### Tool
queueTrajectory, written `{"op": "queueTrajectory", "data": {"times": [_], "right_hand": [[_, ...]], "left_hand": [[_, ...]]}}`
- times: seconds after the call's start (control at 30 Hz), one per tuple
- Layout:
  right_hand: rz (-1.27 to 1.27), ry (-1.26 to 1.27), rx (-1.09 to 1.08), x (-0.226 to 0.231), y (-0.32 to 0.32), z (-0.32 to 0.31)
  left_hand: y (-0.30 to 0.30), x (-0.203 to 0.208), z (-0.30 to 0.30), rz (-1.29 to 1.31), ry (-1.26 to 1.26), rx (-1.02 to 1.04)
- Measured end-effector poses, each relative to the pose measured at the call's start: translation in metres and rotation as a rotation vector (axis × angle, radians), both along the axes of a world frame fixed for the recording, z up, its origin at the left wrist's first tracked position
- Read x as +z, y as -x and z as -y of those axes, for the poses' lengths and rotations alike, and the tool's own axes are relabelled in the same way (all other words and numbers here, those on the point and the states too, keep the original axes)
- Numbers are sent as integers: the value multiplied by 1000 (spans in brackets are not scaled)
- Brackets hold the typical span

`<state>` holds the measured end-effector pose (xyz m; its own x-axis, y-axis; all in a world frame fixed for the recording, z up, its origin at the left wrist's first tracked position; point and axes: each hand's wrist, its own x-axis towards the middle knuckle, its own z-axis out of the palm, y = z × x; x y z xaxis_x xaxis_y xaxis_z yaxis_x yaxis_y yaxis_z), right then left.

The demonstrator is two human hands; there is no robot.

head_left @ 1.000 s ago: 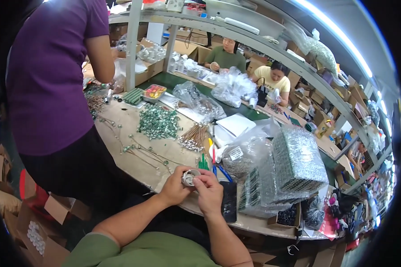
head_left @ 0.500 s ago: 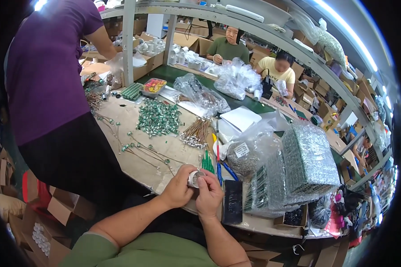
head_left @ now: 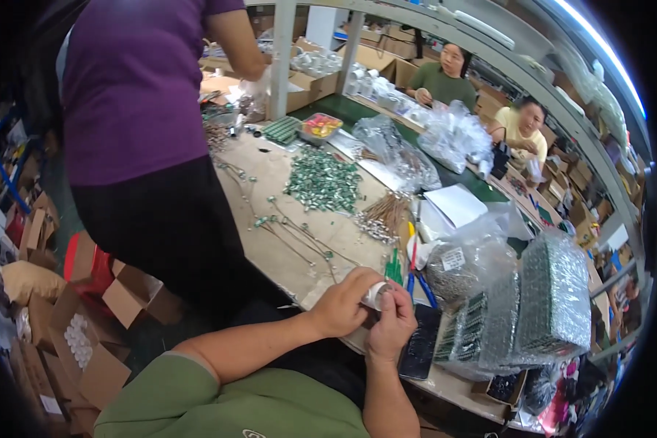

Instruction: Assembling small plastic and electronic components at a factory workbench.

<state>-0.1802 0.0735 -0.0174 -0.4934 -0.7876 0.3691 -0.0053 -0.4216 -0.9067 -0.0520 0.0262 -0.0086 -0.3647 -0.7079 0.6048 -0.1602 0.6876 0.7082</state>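
Close to the table's near edge, both hands grip one small white round part, cylinder-shaped with a greyish inside or face. My left hand wraps it from the left, while my right hand pinches its right side with thumb and fingers. Its exact kind is too small to make out. Just beyond my hands lie green strips and pliers with blue handles. A dark flat rectangular object lies by my right wrist. Thin brown wires with small green pieces stretch across the table to the left.
A heap of small green parts and a wire bundle lie farther back. Bubble-wrapped stacks stand at right beside a plastic bag. A person in purple stands at left; two others sit across, beyond metal shelf posts.
The view has swung left, so the scene sits farther right. Both hands keep hold of the white round part. The seated person in yellow has raised their head.
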Motion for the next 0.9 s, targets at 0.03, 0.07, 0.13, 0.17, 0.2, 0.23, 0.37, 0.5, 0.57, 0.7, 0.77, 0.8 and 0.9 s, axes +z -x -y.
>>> {"op": "queueTrajectory", "data": {"times": [0.03, 0.07, 0.13, 0.17, 0.2, 0.23, 0.37, 0.5, 0.57, 0.7, 0.77, 0.8, 0.9], "right_hand": [[3, -1, 15, 0, 0, 0], [9, 1, 16, 0, 0, -1], [22, 7, 14, 1, 0, -2], [29, 10, 11, 2, 0, -2], [32, 9, 16, 3, -1, -2], [37, 3, 10, 3, -1, -2], [56, -17, -7, 3, -2, -2], [85, -38, -13, 0, 1, 0], [82, -39, -10, 0, 1, 0], [68, -42, -1, 0, 1, -1], [68, -34, 1, 0, 1, -1], [67, -30, 2, 0, 1, -1], [63, -25, 0, 1, 0, -3]], "left_hand": [[0, 0, -1, 3, -1, 15], [0, -1, -2, 12, -15, 16], [0, -2, -3, 30, -41, 14], [0, -2, -3, 38, -53, 11], [0, -2, -3, 42, -54, 16], [-1, -2, -3, 43, -64, 7], [-2, -2, -2, 52, -96, -20], [0, -3, 0, 48, -88, -37], [0, -3, 1, 46, -84, -36], [0, -4, 2, 38, -70, -33], [0, -3, 2, 33, -76, -36], [0, -3, 2, 31, -79, -38], [-1, -2, 0, 29, -74, -41]]}}
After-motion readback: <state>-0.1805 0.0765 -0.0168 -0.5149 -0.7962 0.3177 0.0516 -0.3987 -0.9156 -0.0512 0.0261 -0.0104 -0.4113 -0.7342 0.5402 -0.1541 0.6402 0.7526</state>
